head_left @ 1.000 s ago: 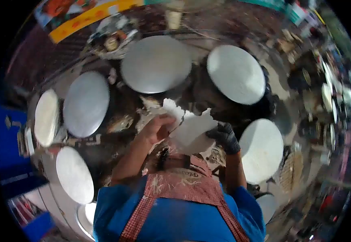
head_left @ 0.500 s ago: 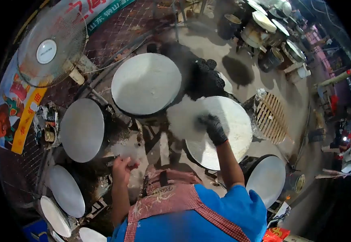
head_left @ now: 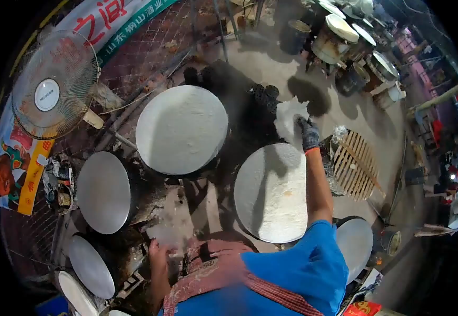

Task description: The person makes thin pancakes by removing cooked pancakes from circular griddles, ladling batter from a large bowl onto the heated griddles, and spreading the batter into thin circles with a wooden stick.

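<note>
My right hand [head_left: 308,134], in a dark glove with an orange cuff, stretches forward beyond the front griddle. It grips a ragged white dough-like sheet [head_left: 291,116] that hangs above the floor. Just below the hand is the round griddle [head_left: 271,189], coated with a thin white layer and partly shaded by my arm. Bare and low at the left, my left hand [head_left: 159,254] has its fingers closed on a pale flat piece [head_left: 164,233], blurred at the edges. To the front left stands another white-coated griddle [head_left: 181,129].
More round griddles [head_left: 103,192] curve around my left side, and one [head_left: 354,247] is at my right. A slatted wooden rack [head_left: 356,166] lies right of the front griddle. Dark perforated briquettes [head_left: 266,95] are stacked behind it. A fan [head_left: 47,95] stands at far left.
My right hand has moved forward and right with the white sheet, off the griddle to beyond its far edge. My left hand is slightly lower in view, and the camera view has shifted.
</note>
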`<state>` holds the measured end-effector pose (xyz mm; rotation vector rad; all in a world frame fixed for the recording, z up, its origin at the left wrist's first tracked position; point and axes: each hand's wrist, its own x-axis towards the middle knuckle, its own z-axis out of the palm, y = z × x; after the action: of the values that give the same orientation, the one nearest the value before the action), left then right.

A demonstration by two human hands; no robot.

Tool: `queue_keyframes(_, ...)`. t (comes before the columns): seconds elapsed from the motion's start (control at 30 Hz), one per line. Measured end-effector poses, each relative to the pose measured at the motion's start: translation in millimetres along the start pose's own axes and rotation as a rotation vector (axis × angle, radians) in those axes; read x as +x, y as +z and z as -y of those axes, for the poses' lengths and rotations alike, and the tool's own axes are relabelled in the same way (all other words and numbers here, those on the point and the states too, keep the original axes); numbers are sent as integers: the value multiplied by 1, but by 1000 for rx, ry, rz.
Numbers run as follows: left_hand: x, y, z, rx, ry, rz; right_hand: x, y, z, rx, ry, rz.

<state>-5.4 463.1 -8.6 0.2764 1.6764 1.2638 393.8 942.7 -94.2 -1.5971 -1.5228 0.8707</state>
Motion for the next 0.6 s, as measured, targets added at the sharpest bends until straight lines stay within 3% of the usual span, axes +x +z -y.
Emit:
queue_keyframes(0.07, -5, 5, -3, 1, -2, -15, 57, 4, -75, -164, -143, -137)
queue_keyframes(0.13, -5, 10, -2, 20, 8, -36, 56, 2, -38, -460, -148, -286)
queue_keyframes(0.17, -5, 10, 0, 40, 13, -55, 48, -4, 0, -648, -144, -229)
queue_keyframes(0.23, -11, 7, 6, 71, 34, -81, 68, 5, -13, -692, -323, -337)
queue_keyframes(0.37, -16, 13, -8, 205, 134, -124, 40, 34, 34, -924, -228, 2)
queue_keyframes(0.57, -32, 34, -50, 643, 468, -132, 44, 41, -56, -706, -487, 45)
queue_keyframes(0.6, -34, 40, -60, 681, 555, -101, 19, 34, -25, -654, -374, 142)
